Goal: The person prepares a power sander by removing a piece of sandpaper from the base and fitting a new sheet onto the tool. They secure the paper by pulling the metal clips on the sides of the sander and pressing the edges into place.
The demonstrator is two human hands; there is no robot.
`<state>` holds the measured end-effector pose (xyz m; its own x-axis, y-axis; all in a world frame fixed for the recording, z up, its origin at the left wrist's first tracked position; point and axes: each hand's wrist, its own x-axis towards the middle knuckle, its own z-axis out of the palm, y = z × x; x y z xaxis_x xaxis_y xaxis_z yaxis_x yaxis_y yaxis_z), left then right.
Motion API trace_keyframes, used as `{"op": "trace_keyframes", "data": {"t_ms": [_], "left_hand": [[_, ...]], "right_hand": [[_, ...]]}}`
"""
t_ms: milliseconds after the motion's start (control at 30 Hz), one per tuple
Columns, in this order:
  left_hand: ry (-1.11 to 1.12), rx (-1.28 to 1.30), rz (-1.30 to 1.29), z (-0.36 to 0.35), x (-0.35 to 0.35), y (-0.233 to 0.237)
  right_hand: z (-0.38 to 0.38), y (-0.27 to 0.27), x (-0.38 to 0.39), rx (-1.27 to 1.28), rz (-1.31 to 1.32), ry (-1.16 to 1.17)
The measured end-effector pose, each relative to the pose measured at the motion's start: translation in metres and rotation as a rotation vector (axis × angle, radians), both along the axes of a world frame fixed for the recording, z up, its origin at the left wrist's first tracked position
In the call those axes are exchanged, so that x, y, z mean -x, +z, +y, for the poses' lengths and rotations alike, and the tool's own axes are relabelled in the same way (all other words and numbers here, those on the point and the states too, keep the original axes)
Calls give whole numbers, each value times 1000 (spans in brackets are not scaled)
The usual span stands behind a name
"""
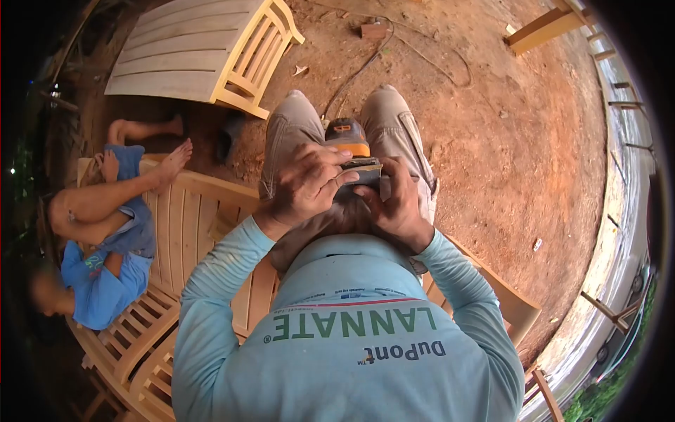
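You are holding the sander (347, 136) in your lap, its long axis pointing away between your knees; your left hand (306, 187) and right hand (398, 205) are both gripping its near end.

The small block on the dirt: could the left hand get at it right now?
Probably not: the left hand grips the sander in the lap, and the small block lies well past the knees.

Both sleeved arms bend inward, elbows out at 8 and 4 o'clock. The left hand (306, 186) curls its fingers toward 3 o'clock. The right hand (397, 207), at its 4 o'clock, is also clenched, touching it.
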<state>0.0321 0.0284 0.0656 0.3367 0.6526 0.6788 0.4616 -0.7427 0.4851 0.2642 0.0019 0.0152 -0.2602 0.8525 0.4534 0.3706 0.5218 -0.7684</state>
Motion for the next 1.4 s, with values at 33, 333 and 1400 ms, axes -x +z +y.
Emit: {"op": "trace_keyframes", "data": {"t_ms": [33, 333, 1400], "left_hand": [[-9, 26, 7, -4, -1, -7], [-95, 151, 47, -67, -5, -24], [20, 318, 43, -55, 11, -4]], "right_hand": [[-3, -5, -1, 41, 10, 1], [-42, 5, -28, 317, -76, 173], [-19, 26, -18, 655, 296, 47]]}}
